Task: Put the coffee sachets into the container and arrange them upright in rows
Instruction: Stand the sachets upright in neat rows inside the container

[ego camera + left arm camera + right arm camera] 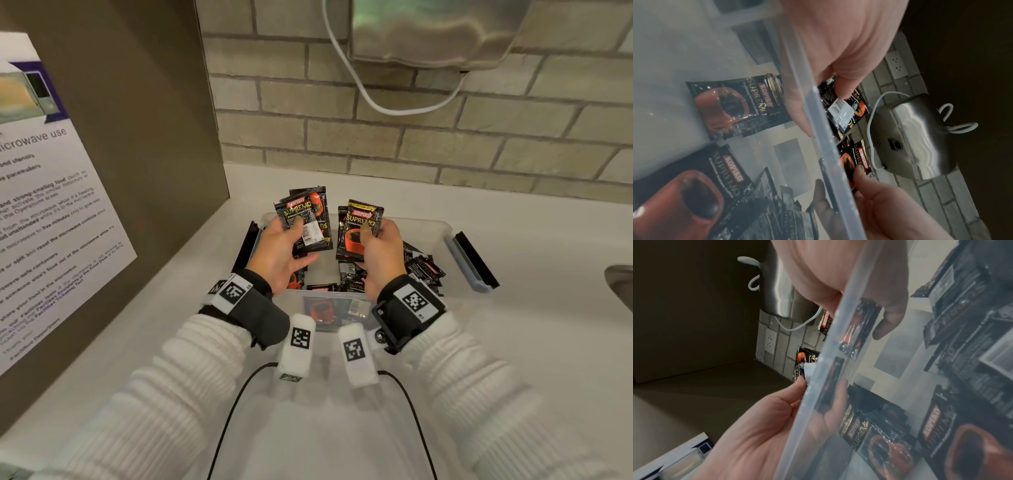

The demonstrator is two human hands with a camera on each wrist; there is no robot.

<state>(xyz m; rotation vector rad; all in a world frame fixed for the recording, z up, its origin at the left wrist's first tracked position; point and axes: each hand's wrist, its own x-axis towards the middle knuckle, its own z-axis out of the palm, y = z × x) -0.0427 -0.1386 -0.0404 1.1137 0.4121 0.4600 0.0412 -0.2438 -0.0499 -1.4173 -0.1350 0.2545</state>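
A clear plastic container [432,224] stands on the white counter, with several black Kopiko coffee sachets [423,269] lying loose and flat inside. My left hand [284,246] holds a small fan of sachets [306,219] upright above the container's left half, thumb on the front one. My right hand [380,250] pinches other sachets [361,228] upright above the middle. The left wrist view shows the container's rim [824,146], my left thumb on its sachets [841,105], and more sachets [740,105] behind the wall. In the right wrist view the held sachet [857,326] shows through the wall.
A brown panel with a microwave notice [58,212] stands close on the left. Behind the container is a brick wall, with a steel appliance [445,31] and its white cord [376,99] overhead. Black-and-blue clip handles [474,263] stick out from the container's sides. A sink edge [620,284] is at right.
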